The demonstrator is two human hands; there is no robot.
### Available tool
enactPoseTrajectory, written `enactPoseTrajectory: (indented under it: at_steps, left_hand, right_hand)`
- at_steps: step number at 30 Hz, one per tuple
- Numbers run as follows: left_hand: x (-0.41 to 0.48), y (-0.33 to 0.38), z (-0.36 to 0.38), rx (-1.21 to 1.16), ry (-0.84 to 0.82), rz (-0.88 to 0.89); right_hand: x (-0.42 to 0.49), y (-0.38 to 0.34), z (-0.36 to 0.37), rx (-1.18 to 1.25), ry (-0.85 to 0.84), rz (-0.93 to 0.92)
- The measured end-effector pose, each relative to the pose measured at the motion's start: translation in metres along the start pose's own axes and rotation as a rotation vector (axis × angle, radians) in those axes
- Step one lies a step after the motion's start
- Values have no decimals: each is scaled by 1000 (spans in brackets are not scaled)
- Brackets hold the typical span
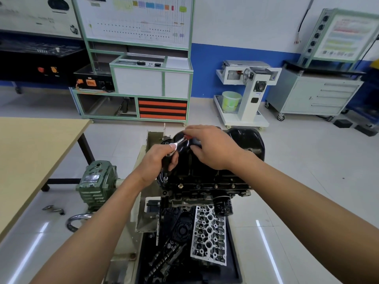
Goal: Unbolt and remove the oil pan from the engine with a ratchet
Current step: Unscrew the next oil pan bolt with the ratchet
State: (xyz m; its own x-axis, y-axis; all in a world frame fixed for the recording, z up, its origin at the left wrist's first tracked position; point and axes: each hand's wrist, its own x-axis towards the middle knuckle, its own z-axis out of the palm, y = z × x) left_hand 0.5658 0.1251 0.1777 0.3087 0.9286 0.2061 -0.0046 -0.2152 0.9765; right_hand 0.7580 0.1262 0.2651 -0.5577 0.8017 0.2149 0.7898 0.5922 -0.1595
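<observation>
While both hands grip the ratchet (180, 142) — left hand (158, 162) low, right hand (213, 148) high — the oil pan (244, 140) lies beneath.

Both hands work a ratchet (178, 145) atop the black oil pan (242, 148): left hand (158, 162) at nine o'clock grips its head, right hand (213, 148) holds the handle.

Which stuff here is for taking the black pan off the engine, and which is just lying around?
For the job: ratchet, oil pan, engine, left hand, right hand.
Lying about: cylinder head, oil filter, green bucket, wooden table.
</observation>
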Motion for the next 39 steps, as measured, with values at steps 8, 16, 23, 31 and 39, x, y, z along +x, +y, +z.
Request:
enactPoseTrajectory:
  at_steps: [8,16,23,31,39]
  left_hand:
    - [4,2,5,-41,162,3]
    - [1,8,5,-104,162,-6]
    - [-2,13,-3,31,-112,15]
    - [5,13,0,5,-200,-67]
    - [4,7,3,26,-4,-33]
  right_hand:
    - [-8,-26,-24,-83,-140,72]
    - [-6,-44,-17,119,-270,27]
    - [6,-24,-30,-282,-189,82]
    - [23,-13,2,-76,-7,-26]
    - [8,-14,-17,-206,-63,86]
